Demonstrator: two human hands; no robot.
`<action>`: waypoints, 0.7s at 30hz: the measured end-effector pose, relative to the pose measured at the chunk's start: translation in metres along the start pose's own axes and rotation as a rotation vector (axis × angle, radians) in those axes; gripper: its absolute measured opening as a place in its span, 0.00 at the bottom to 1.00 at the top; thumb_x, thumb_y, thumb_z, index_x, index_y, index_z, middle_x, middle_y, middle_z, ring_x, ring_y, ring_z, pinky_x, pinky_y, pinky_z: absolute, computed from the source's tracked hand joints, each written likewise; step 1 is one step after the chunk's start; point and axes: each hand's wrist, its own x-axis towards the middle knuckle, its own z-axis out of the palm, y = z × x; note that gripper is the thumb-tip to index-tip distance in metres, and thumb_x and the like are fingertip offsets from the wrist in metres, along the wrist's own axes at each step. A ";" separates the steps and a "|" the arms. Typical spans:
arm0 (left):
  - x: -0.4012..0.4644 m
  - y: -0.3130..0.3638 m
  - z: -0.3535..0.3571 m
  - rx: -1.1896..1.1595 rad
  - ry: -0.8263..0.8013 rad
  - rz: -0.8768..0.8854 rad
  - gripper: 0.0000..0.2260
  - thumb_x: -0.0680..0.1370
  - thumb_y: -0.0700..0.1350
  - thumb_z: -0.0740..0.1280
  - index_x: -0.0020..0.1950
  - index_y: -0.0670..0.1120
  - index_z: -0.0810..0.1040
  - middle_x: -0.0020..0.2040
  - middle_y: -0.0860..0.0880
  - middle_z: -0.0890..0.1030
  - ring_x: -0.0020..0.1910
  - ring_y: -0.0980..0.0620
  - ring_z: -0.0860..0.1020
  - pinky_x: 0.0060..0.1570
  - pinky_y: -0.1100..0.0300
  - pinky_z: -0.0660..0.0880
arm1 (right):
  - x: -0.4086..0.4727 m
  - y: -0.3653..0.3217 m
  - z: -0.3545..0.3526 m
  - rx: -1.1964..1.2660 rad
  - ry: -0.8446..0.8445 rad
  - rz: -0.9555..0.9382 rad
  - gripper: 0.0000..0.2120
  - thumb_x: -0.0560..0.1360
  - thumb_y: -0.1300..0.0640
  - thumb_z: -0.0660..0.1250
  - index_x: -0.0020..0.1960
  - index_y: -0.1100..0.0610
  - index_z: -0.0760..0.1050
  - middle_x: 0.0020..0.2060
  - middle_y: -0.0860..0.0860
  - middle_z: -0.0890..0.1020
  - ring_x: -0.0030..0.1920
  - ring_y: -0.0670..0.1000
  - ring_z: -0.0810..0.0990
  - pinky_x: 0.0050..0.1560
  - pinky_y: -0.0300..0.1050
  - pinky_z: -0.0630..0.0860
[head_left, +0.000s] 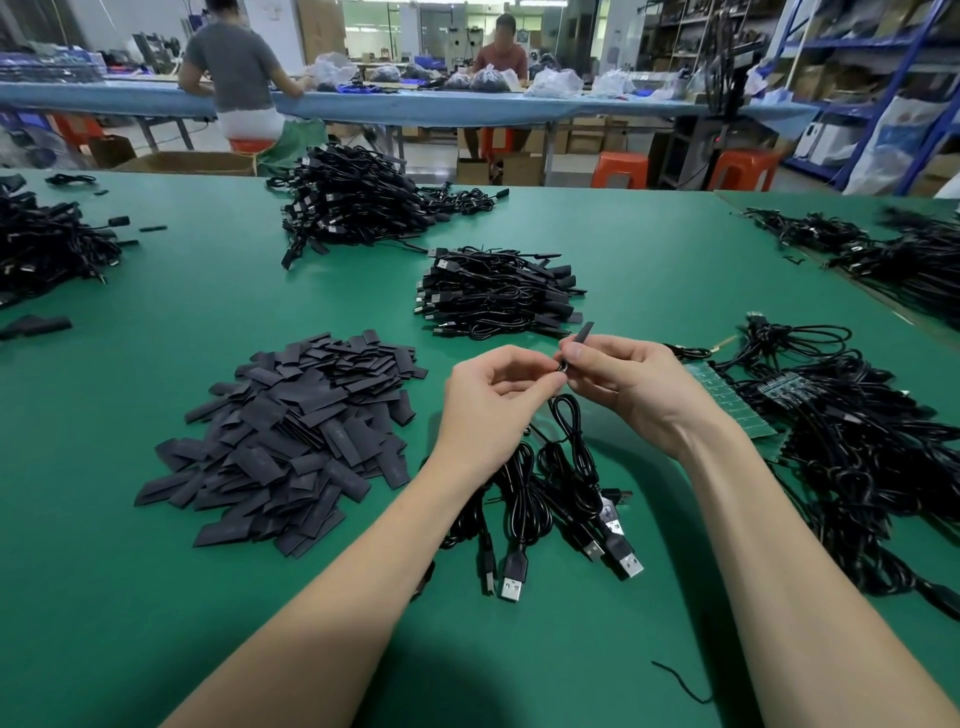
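Right grip (634, 384) is pinched on a light, flimsy sleeve (583, 335), and left grip (493, 395) pinches the floppy cable (569, 421) tip, above mid-counter (156, 597). The sleeve probably squashes, so hold its edges. Spare sleeves (291, 431) at 9 o'clock.

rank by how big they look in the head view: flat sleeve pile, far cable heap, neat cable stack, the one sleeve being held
1. flat sleeve pile
2. far cable heap, farther off, so maybe truly bigger
3. neat cable stack
4. held sleeve

both hands (563, 387) pinching black sleeve (579, 336), cable (569, 441) below
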 end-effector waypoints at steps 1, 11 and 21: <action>0.000 -0.001 0.000 0.005 -0.001 0.001 0.05 0.73 0.38 0.77 0.45 0.47 0.85 0.42 0.51 0.87 0.44 0.52 0.86 0.49 0.64 0.80 | -0.001 0.000 -0.001 -0.004 -0.008 0.009 0.08 0.66 0.57 0.78 0.44 0.57 0.88 0.43 0.54 0.87 0.41 0.46 0.84 0.46 0.36 0.80; 0.002 -0.001 0.000 -0.017 0.001 0.004 0.06 0.72 0.38 0.77 0.45 0.46 0.83 0.43 0.49 0.86 0.45 0.52 0.85 0.50 0.59 0.81 | -0.001 -0.001 0.002 -0.025 -0.014 0.015 0.14 0.64 0.55 0.79 0.48 0.59 0.86 0.43 0.54 0.85 0.40 0.47 0.81 0.45 0.36 0.79; 0.002 -0.002 0.000 -0.039 -0.001 -0.008 0.07 0.72 0.36 0.77 0.45 0.44 0.83 0.41 0.50 0.86 0.43 0.54 0.85 0.47 0.65 0.79 | -0.001 0.001 0.012 0.027 0.074 -0.164 0.18 0.66 0.56 0.78 0.55 0.55 0.84 0.45 0.59 0.87 0.42 0.52 0.86 0.48 0.42 0.82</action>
